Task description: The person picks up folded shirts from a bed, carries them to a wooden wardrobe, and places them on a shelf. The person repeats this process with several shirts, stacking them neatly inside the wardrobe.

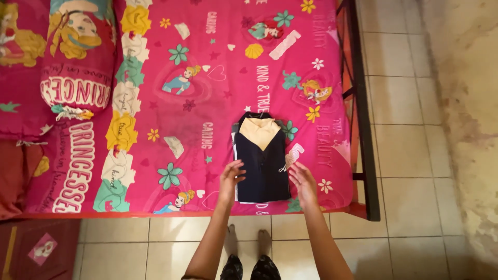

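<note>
**Folded garment, near bed edge**

Bolster pillow (78,62) far left. My left hand (231,179), fingers spread, touches the folded navy garment's (263,166) left edge; right hand (303,182), flat, open, flanks its right. Fold looks finished; only squaring remains, I judge.

You are standing at the edge of a bed (358,103) covered with a bright pink cartoon sheet (207,103). A folded dark shirt (264,166) with a pale yellow collar lies near the bed's front edge. Your left hand (231,179) rests flat with fingers on the shirt's left side, and your right hand (303,181) lies open against its right side. A matching pink bolster (78,57) lies at the far left. Your bare feet stand on the tiled floor (404,155).
</note>
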